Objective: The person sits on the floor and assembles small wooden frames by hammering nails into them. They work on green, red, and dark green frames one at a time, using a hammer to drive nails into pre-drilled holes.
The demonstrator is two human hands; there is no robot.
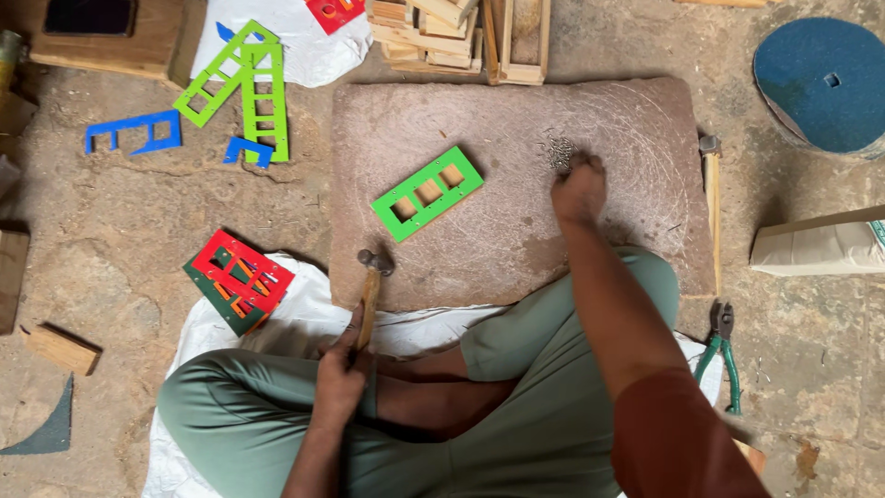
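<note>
I sit cross-legged before a flat reddish stone slab (pixel 516 240). My left hand (pixel 339 373) grips the wooden handle of a small hammer (pixel 371 286), whose metal head rests at the slab's near edge. My right hand (pixel 578 189) reaches onto the slab with its fingers closed on a small heap of tiny nails (pixel 559 152). A green rectangular frame with three square holes (pixel 427 193) lies tilted in the slab's middle, between the two hands.
Red and green frames (pixel 238 279) are stacked at the left. Green and blue cut pieces (pixel 241 85) lie at the upper left. Wooden strips (pixel 456 35) sit behind the slab. A second hammer (pixel 711 207), green-handled pliers (pixel 722 355), a blue disc (pixel 820 83) and a sack (pixel 819 244) are at the right.
</note>
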